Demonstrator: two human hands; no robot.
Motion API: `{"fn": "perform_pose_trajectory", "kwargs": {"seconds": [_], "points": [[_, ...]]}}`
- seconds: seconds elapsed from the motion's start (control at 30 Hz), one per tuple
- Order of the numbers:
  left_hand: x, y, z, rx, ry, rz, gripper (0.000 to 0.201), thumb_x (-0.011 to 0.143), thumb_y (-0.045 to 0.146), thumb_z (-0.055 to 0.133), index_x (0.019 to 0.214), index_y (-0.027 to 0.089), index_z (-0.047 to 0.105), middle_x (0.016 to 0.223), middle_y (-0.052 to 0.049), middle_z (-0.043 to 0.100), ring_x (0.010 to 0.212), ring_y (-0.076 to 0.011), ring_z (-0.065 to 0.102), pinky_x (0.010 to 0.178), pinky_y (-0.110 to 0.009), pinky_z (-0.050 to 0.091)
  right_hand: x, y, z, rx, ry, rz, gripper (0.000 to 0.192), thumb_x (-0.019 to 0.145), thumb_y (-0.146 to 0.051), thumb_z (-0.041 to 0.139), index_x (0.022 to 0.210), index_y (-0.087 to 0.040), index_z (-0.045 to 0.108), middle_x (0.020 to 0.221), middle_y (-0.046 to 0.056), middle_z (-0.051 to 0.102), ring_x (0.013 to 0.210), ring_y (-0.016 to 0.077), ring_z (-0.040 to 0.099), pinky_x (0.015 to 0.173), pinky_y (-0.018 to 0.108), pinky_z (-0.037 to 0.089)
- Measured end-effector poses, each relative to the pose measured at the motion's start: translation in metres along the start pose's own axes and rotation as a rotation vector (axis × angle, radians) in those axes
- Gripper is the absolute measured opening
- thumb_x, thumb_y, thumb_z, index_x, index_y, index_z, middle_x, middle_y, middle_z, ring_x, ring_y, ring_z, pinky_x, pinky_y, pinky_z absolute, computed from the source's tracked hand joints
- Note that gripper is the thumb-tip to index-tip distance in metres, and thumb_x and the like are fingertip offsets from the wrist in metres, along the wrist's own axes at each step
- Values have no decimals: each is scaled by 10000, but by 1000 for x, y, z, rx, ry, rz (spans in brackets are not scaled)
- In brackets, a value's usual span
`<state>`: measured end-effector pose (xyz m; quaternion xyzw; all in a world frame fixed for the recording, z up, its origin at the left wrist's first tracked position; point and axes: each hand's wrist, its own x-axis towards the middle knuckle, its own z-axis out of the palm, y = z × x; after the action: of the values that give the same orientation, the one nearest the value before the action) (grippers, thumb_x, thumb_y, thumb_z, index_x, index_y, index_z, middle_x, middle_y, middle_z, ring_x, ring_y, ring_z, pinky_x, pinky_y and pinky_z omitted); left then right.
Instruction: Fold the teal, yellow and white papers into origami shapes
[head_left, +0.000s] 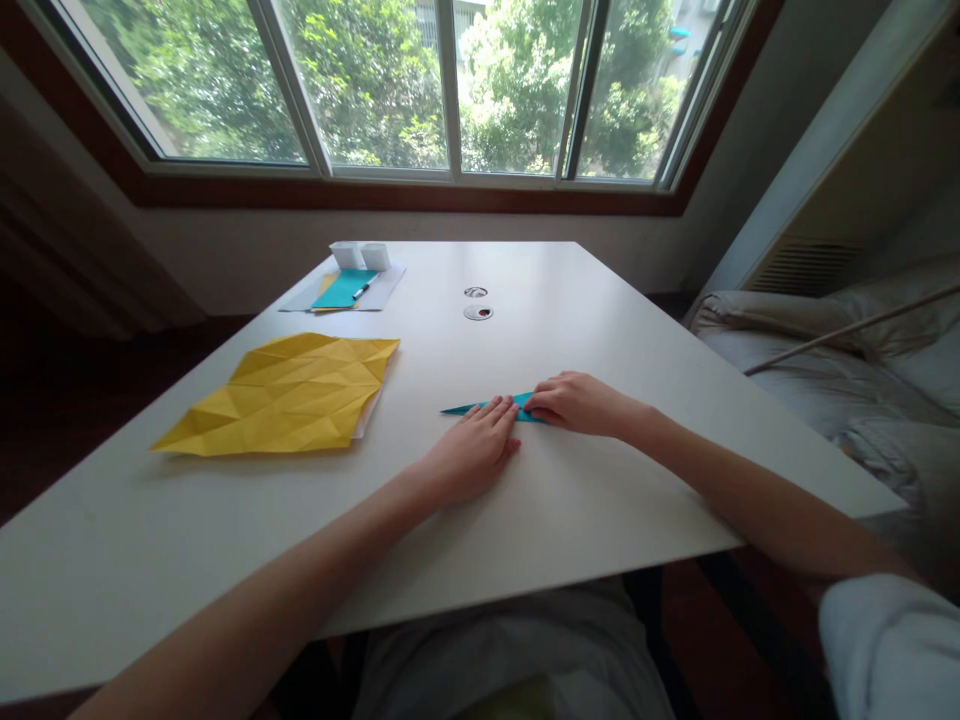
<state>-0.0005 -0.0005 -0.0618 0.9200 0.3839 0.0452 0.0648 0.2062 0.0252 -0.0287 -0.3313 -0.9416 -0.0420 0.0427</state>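
On the white table's (637, 490) near half, the left hand (480, 452) lies flat, fingers extended, across folded teal paper (523, 400); the right hand (576, 402) curls narrowly at its right end, whether pinching I cannot tell. Creasing seems underway; next calls for firm pressure along the fold.
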Motion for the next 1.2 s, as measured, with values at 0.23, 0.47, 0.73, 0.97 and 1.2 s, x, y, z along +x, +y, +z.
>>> {"fn": "perform_pose_trajectory", "kwargs": {"seconds": [0.23,0.47,0.73,0.97,1.2], "points": [[-2,0,0,43,1,-15,539,942,356,232,1388,57,285,1455,-137,267,1346,-227,231,1075,-385,256,0,-6,-6,-30,-49,49,276,905,-296,421,1031,-213,652,874,52,675,777,168,621,670,258,368],[-13,16,-6,200,-8,-162,553,941,346,259,1359,-11,323,1419,-204,310,1324,-264,277,1056,-363,290,1,-9,-9,-31,-95,90,282,901,-294,412,1023,-234,660,886,48,669,764,154,616,630,243,358],[-18,25,-8,285,0,-300,571,929,392,284,1365,29,344,1414,-175,345,1284,-359,317,979,-423,367,2,-11,-12,-28,-116,110,280,895,-282,413,1024,-230,656,887,45,665,756,156,613,606,242,338],[-19,23,-8,294,48,-285,561,915,426,289,1360,94,374,1417,-126,363,1230,-392,374,916,-467,403,0,-11,-12,-25,-108,99,282,894,-285,411,1023,-234,656,880,39,662,750,160,613,592,251,326],[-19,21,-10,284,36,-276,567,913,425,289,1359,85,371,1408,-120,379,1223,-390,373,898,-463,415,0,-11,-13,-7,-107,110,287,898,-283,404,1029,-236,655,882,40,660,752,158,612,602,247,331]]}}
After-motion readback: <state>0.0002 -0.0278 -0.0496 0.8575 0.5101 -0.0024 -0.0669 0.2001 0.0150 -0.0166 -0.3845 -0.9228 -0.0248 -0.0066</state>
